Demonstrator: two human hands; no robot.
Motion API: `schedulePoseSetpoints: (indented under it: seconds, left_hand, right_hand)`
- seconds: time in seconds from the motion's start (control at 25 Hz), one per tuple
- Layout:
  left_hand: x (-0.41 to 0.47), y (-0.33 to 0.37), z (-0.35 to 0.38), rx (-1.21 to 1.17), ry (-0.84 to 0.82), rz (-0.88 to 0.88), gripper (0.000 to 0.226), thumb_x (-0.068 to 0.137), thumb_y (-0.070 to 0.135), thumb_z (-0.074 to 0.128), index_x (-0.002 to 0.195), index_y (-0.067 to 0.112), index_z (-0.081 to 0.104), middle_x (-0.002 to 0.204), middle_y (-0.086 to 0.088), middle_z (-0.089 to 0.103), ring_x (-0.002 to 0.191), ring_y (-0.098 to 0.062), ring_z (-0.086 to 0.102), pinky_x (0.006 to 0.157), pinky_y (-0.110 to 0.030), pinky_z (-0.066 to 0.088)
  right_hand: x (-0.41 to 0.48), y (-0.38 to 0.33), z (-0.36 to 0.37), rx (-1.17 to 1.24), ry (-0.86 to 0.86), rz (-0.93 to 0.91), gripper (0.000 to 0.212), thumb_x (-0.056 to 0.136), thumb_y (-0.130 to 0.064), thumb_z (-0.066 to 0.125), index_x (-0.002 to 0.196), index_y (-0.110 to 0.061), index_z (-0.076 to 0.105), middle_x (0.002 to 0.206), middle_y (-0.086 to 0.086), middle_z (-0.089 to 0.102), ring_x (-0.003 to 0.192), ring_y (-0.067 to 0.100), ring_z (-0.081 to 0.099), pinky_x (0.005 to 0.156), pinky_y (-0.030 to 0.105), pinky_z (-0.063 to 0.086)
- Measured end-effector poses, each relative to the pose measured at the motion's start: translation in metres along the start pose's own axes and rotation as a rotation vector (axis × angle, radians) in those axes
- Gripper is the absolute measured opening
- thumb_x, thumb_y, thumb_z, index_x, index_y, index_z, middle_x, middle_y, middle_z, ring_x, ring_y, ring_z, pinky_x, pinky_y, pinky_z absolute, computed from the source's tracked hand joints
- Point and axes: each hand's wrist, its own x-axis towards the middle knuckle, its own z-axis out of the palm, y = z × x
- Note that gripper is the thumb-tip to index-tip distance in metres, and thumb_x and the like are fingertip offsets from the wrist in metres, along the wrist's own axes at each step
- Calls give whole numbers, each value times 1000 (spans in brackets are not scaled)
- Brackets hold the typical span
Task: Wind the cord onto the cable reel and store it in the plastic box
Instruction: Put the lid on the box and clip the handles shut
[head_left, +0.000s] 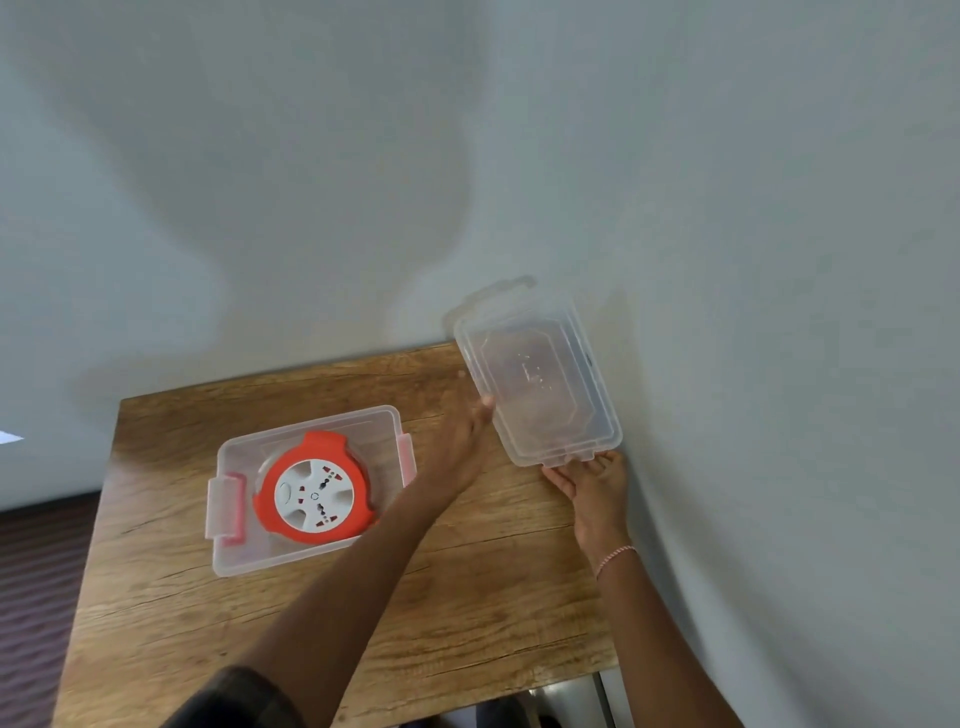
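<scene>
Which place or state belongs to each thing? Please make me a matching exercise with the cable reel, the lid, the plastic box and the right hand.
Things:
1 cable reel
2 clear lid
3 plastic box
4 right hand

States:
a open, on the wooden table
b holds the lid's near edge
c lies inside the box
d off the box, near the wall

Pairs: 1-c, 2-d, 3-a, 4-b

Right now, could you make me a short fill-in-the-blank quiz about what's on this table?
The plastic box holds an orange and white cable ____.
The left hand and right hand hold the box's clear ____.
The box stands on a ____ table.
Missing words: reel; lid; wooden.
</scene>
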Motion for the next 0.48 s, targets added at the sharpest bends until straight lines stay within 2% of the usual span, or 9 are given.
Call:
schedulePoseSetpoints:
  seconds: [0.04, 0.12, 0.16, 0.24, 0.32, 0.4, 0.48]
  left_hand:
    - [-4, 13, -11, -105, 82, 11, 93, 101, 78, 33, 167, 14, 23, 163, -4, 46, 146, -24, 51, 122, -49, 39]
    - [-2, 44, -41, -298, 219, -25, 72, 111, 64, 19, 164, 18, 36, 155, -9, 57, 134, -29, 64, 103, -53, 59]
    - [-1, 59, -60, -434, 232, -95, 74, 111, 62, 11, 163, 17, 40, 153, -13, 60, 128, -33, 70, 92, -51, 64]
    - [-12, 71, -107, -617, 196, -146, 82, 109, 66, 9, 150, 14, 58, 140, -18, 72, 116, -32, 77, 80, -45, 68]
    - [-40, 66, -157, -631, 173, -98, 69, 112, 63, 29, 134, 15, 72, 127, -13, 80, 112, -29, 79, 87, -41, 66]
    - [-69, 47, -199, -506, 226, -39, 46, 114, 46, 45, 127, 20, 79, 125, 2, 81, 116, -19, 78, 91, -32, 64]
    - [-91, 21, -231, -450, 298, -56, 38, 115, 34, 48, 117, 23, 84, 120, 5, 83, 110, -15, 79, 80, -26, 64]
  right_hand:
    - [-4, -2, 4, 10, -27, -56, 49, 90, 14, 66, 130, -10, 53, 127, 15, 69, 114, 32, 71, 88, 50, 62]
    - [-15, -11, 19, -18, -86, -195, 46, 90, 15, 65, 128, -11, 62, 124, 13, 72, 119, 31, 69, 98, 55, 57]
    - [-20, -16, 28, -71, -125, -287, 43, 90, 16, 63, 123, -11, 68, 124, 13, 73, 121, 31, 67, 103, 55, 54]
    - [-34, -27, 48, -243, -219, -496, 43, 89, 13, 61, 115, -17, 77, 128, 5, 73, 127, 23, 65, 106, 46, 53]
    - [-52, -35, 71, -341, -312, -659, 35, 89, 1, 69, 114, -22, 79, 135, -2, 70, 129, 14, 63, 102, 31, 55]
    - [-70, -35, 93, -388, -382, -720, 33, 87, -7, 75, 115, -24, 79, 144, -2, 63, 132, 9, 59, 96, 22, 55]
    - [-83, -27, 108, -394, -456, -646, 33, 88, -7, 75, 117, -21, 78, 145, -4, 62, 132, 8, 59, 95, 23, 56]
